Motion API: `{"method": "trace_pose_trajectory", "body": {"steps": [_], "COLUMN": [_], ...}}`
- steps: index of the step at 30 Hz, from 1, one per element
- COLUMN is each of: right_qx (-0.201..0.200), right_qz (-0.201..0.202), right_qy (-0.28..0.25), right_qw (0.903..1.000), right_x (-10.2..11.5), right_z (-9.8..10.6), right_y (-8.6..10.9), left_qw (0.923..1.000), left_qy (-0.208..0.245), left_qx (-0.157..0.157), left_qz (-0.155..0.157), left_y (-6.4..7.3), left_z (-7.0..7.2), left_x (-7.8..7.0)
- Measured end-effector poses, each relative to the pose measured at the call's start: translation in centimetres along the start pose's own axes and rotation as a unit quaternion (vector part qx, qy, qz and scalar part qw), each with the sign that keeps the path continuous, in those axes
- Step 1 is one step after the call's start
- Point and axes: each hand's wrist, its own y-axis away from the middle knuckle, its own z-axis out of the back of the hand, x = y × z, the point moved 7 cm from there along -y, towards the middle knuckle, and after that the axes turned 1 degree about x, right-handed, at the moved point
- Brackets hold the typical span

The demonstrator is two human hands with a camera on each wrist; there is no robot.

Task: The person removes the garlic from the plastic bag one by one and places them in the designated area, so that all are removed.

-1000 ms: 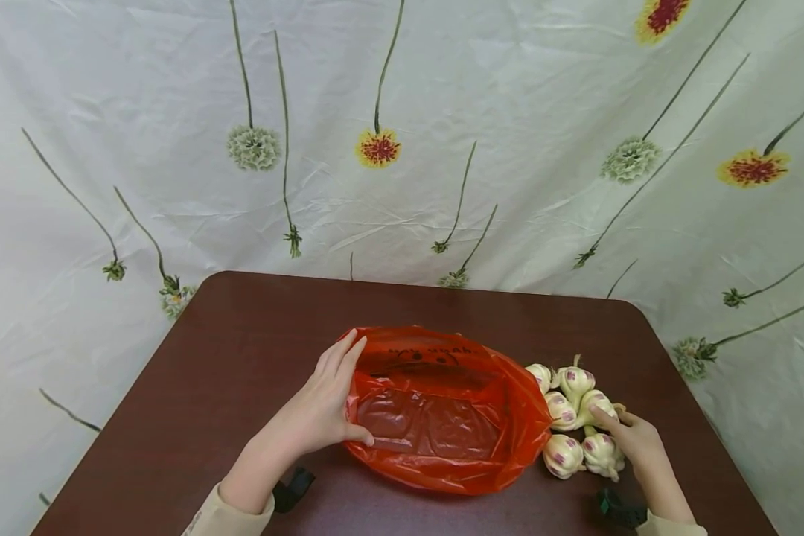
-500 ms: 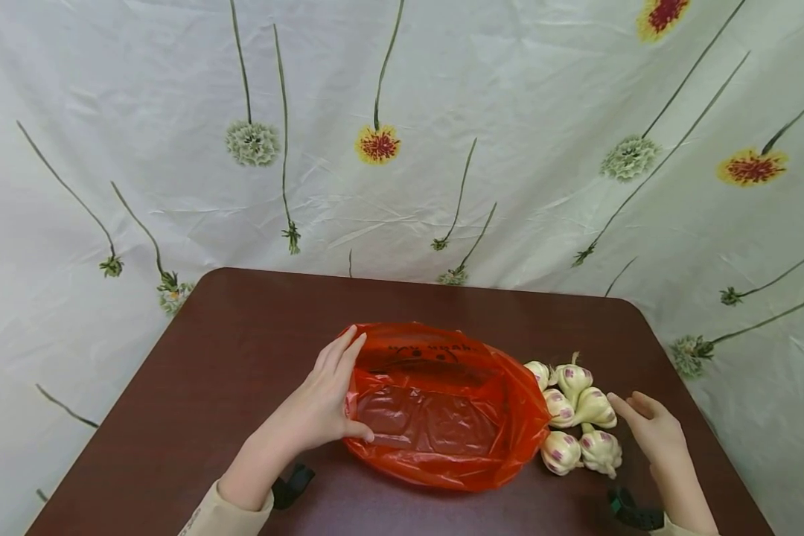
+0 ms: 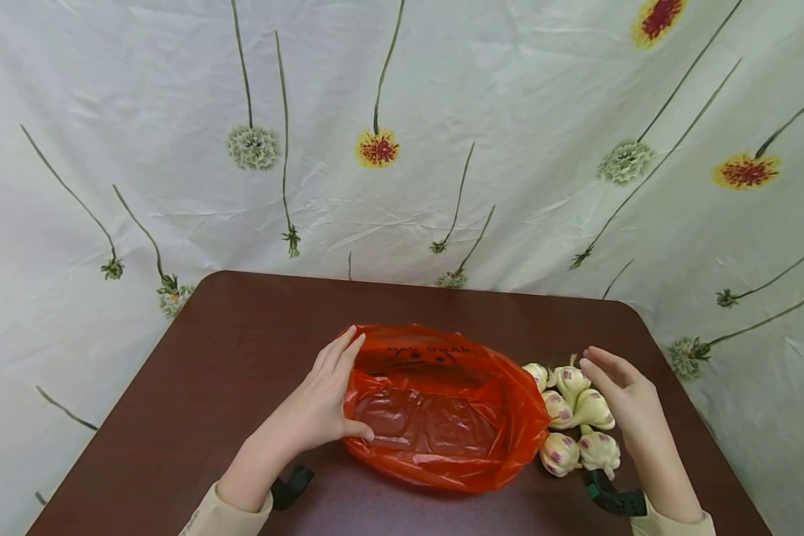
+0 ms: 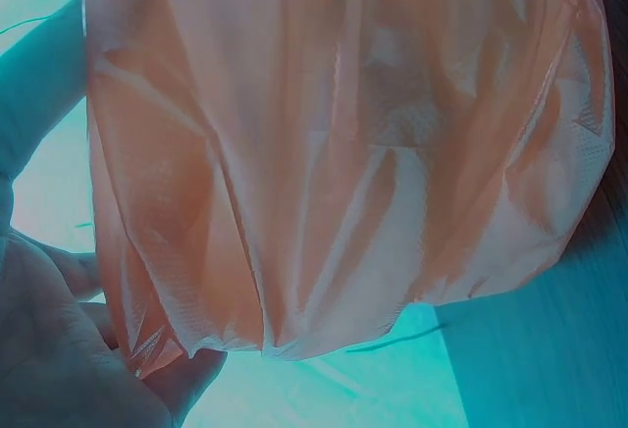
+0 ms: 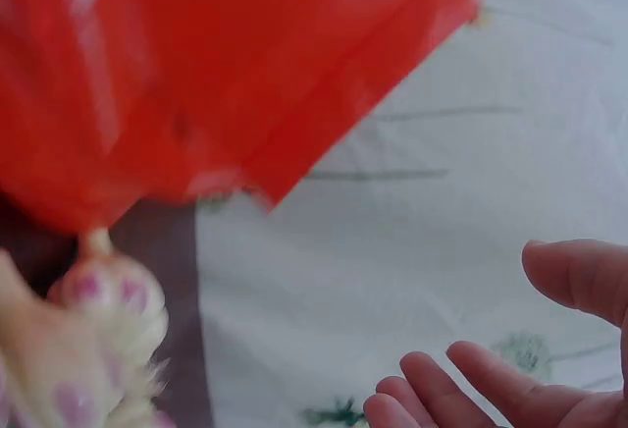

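A red plastic bag [image 3: 442, 476] stands on the table with its mouth spread upward and its bare inside showing. My left hand [image 3: 318, 402] is spread against its left rim, fingers long and thumb apart over the front part. In the left wrist view the bag [image 4: 334, 183] covers part of those fingers. Several garlic bulbs [image 3: 560, 454] lie in a cluster against the bag's right side. Just right of them my right hand [image 3: 633, 398] hovers with loosely bent fingers, holding nothing. The right wrist view shows its thumb and fingers apart, with garlic [image 5: 113, 295] at lower left.
A dark brown table [image 3: 261, 327] with rounded far corners bears everything. Behind it hangs a pale cloth [image 3: 536, 97] printed with flowers. Dark wrist straps [image 3: 293, 487] sit on both wrists.
My right hand has left the garlic bulb it was touching, drawn off to the right, then risen toward the far end of the cluster. The left hand and bag stay put.
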Motion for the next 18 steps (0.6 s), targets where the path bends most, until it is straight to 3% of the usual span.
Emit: {"method": "trace_pose_trajectory", "body": {"steps": [6, 10, 13, 18], "right_qx": [0.005, -0.015, -0.044, -0.079], "right_qz": [0.088, 0.157, 0.216, 0.302], "right_qy": [0.009, 0.047, 0.074, 0.127], "right_qw": [0.9961, 0.9863, 0.9726, 0.9414], "right_x": [3.9, 6.2, 7.5, 9.2], "right_z": [-1.6, -2.9, -3.9, -5.2], "right_y": [0.7, 0.9, 1.0, 1.0], "left_qw": [1.0000, 0.9998, 0.9994, 0.9985], "left_qy": [-0.002, 0.002, 0.004, 0.001], "left_qx": [-0.007, -0.016, -0.027, -0.046], "left_qz": [-0.006, -0.011, -0.019, -0.030], "left_y": [-0.1, 0.0, 0.1, 0.0], "left_z": [0.1, 0.3, 0.5, 1.3], "left_x": [0.0, 0.0, -0.1, -0.2]}}
